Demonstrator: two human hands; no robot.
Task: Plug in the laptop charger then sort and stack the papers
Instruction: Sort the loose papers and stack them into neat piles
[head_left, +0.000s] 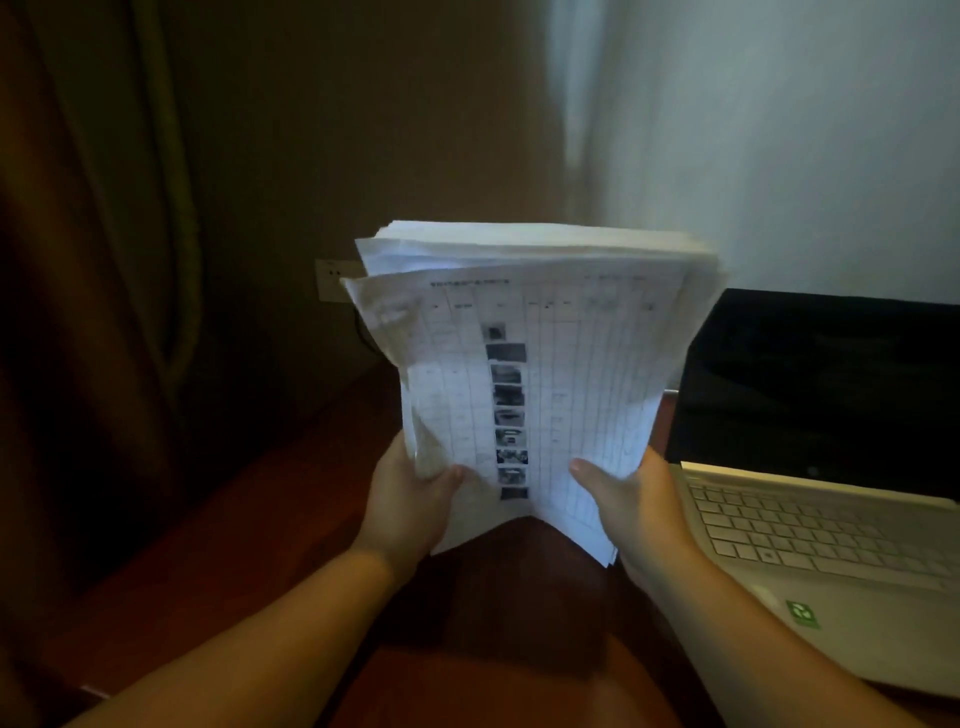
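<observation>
Both hands hold the papers (524, 374) up off the desk: our left hand (410, 488) grips the lower left edge with the thumb curled over the front sheet, and our right hand (631, 499) grips the lower right edge the same way, thumb on top, fingers behind and out of sight. That puts the stack in the middle of the frame, tilted toward us, with a printed table and a column of small dark photos on the front sheet.

Going left to right: a curtain (104, 234) fills the left of the frame. A wall socket (332, 278) sits just left of the stack's upper corner, with a dark cable (363, 332) dropping below it, so we judge the charger is probably plugged in, though the plug itself is behind the papers. At right, an open laptop (810, 493) rests on the desk (291, 499), screen dark.

Progress, as we read it: the charger step looks done and the papers are gathered. Top edges are still ragged, with a few sheets sticking out at upper left, so squaring up and setting the stack down remain.

Hard to make out: print is too blurred to read, the stack's back side and the cable's far end are hidden, the room is dim, and the laptop is cut off at the right edge.
</observation>
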